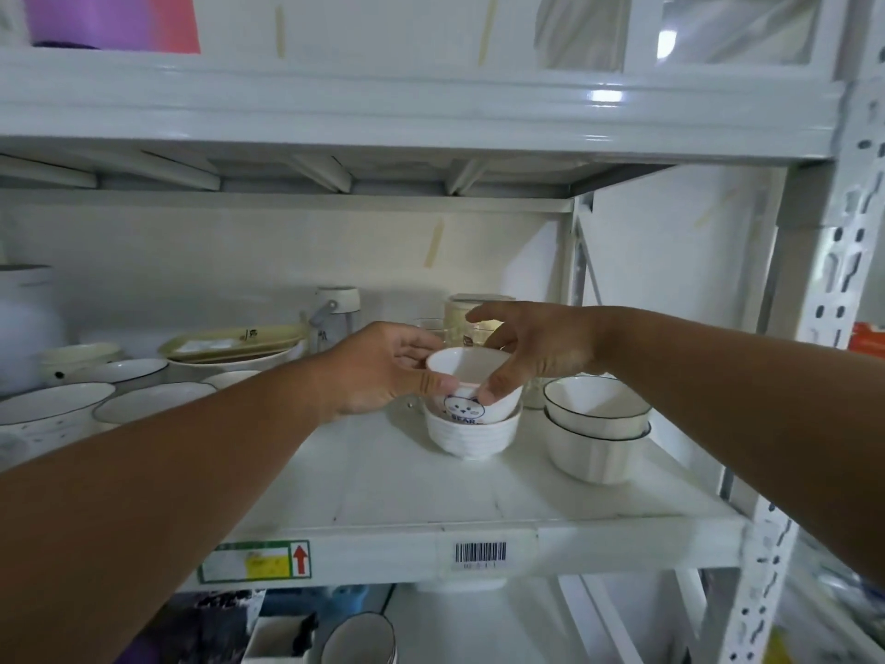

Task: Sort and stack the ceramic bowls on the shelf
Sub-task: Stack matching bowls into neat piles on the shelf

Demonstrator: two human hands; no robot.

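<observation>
A small white bowl with a blue bear print (471, 381) sits tilted inside a ribbed white bowl (471, 436) in the middle of the white shelf (431, 496). My left hand (383, 369) grips the bear bowl's left rim. My right hand (531, 347) pinches its right rim, thumb on the front. To the right, two black-rimmed white bowls (596, 426) are stacked one in the other.
Several black-rimmed bowls (57, 409) and a cream tray (230, 345) crowd the shelf's left side. Glass cups (479, 313) and a bottle (335, 313) stand at the back. A steel upright (814, 328) borders the right; another shelf board hangs overhead.
</observation>
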